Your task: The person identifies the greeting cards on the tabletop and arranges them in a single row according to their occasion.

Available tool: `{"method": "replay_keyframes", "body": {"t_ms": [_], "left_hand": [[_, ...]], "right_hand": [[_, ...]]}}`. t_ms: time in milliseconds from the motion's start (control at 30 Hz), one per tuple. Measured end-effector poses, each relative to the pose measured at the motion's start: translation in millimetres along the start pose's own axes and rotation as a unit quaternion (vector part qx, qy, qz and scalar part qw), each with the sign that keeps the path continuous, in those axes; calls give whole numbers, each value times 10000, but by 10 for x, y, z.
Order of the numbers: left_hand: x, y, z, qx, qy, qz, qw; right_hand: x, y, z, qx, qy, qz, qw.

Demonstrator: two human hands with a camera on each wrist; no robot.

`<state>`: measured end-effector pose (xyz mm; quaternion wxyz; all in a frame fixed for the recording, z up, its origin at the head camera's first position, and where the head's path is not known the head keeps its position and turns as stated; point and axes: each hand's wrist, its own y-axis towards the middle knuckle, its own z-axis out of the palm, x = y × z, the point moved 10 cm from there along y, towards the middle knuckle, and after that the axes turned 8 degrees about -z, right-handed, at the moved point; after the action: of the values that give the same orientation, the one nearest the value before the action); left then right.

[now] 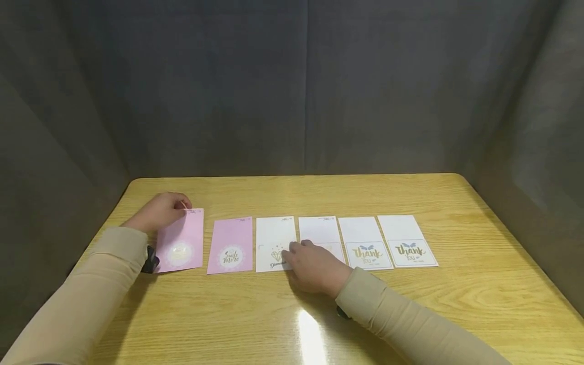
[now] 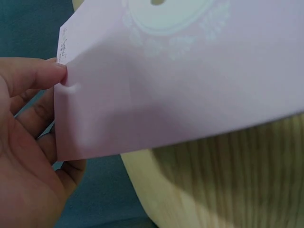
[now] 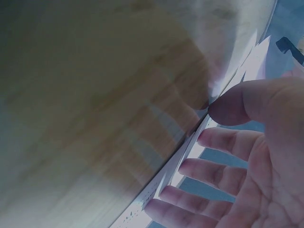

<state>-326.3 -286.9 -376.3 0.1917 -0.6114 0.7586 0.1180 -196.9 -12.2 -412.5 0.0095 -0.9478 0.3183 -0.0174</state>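
At the far left of the row, my left hand pinches the top edge of a pink card between thumb and fingers. The left wrist view shows that card tilted up off the table. Beside it a second pink card, lettered "Smile More", lies flat. My right hand is over the row's middle, fingers extended, fingertips at a white diamond card. It partly covers a pale card beside that one. In the right wrist view the fingers reach down to the cards at the tabletop.
Two white "Thank You" cards lie side by side at the row's right end. The wooden table has rounded far corners. A dark grey curtain stands behind it and along both sides.
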Motion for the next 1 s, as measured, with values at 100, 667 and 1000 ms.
{"method": "replay_keyframes", "body": {"t_ms": [100,667,1000], "left_hand": [[8,16,48,23,-20,-95,10000],[58,59,248,146,303,-214,9992],[-11,37,271,59,543,-242,9982]], "right_hand": [[-9,1,-3,27,52,38,10000],[0,-6,-36,-86,63,14,9999],[9,-7,-42,-82,95,28,9999]]}}
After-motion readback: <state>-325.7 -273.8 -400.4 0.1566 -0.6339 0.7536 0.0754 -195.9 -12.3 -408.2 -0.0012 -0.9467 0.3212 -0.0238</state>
